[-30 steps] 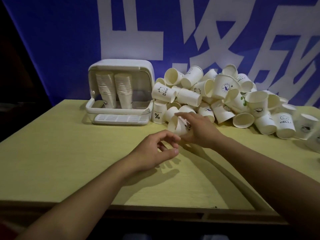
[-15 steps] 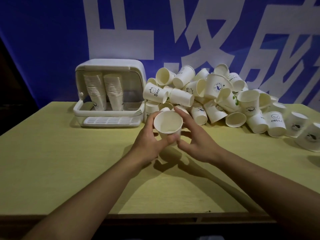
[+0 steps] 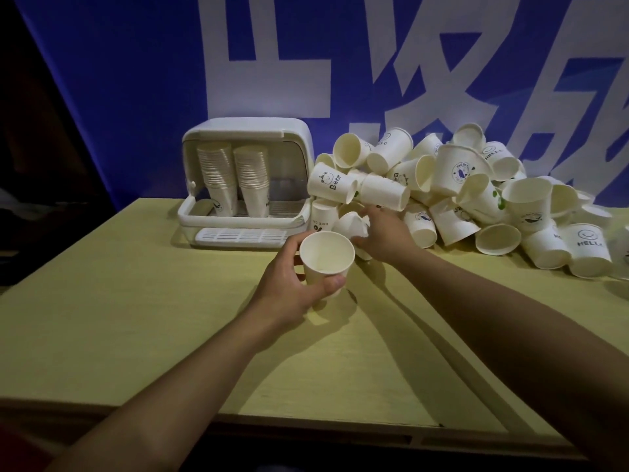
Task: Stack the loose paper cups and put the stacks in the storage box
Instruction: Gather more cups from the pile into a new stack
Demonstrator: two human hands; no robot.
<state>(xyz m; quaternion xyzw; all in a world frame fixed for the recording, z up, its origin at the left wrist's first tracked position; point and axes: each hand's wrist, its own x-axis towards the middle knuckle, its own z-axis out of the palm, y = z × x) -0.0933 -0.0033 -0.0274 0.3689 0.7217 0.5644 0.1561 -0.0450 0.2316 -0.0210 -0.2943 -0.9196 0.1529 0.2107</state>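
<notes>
Item: paper cup [image 3: 326, 258], upright, mouth up, being gripped by the left hand [image 3: 292, 284].
Right hand [image 3: 383, 233] is reaching into the cup pile [image 3: 459, 195] just behind, apparently closing on another cup.

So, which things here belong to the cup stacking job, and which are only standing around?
Part of the job:
- cup gripped by the left hand
- heap of loose cups, where the right hand reaches
- storage box, two stacks inside

Just there:
- table
- blue banner
</notes>
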